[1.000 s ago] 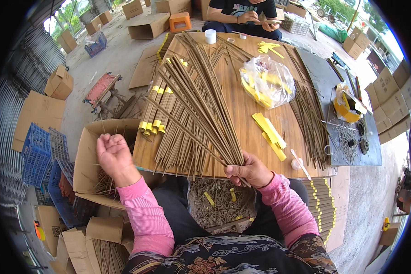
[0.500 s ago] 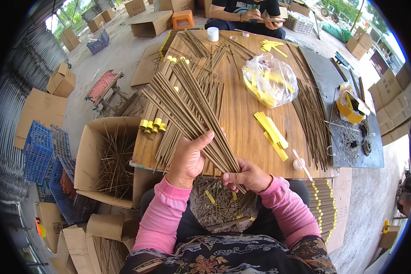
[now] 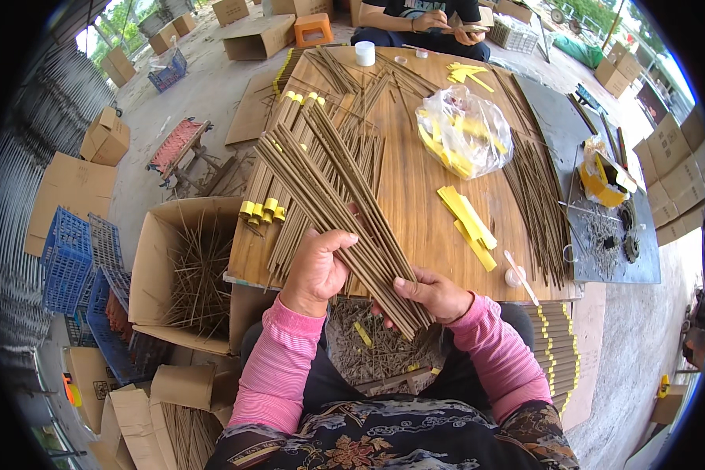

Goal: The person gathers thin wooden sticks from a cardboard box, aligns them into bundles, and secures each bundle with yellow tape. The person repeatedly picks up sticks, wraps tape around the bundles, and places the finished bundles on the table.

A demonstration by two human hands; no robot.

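A fanned bundle of thin brown incense sticks (image 3: 333, 219) slants across the near edge of the wooden table (image 3: 415, 235). My left hand (image 3: 316, 272) is closed round its middle, thumb on top. Near the lower end, my right hand (image 3: 433, 295) grips the same bundle, its thumb pressed over the sticks and fingers partly hidden underneath. Loose sticks (image 3: 283, 254) lie on the table beneath the bundle. To the left are several bundles with yellow paper bands (image 3: 268, 205). Yellow paper strips (image 3: 468, 227) rest right of my hands, beside a small white pot (image 3: 515, 276) with a stick across it.
A clear plastic bag (image 3: 464, 133) of yellow strips sits on the table, with more sticks (image 3: 536, 204) to its right. An open carton (image 3: 153, 274) of loose sticks stands at the left. Banded bundles (image 3: 552, 352) lie low at right. Across the table sits another person (image 3: 427, 23).
The bundle has shifted slightly right and down. My right hand has moved a little up along it, and more of the lower ends shows below the hand.
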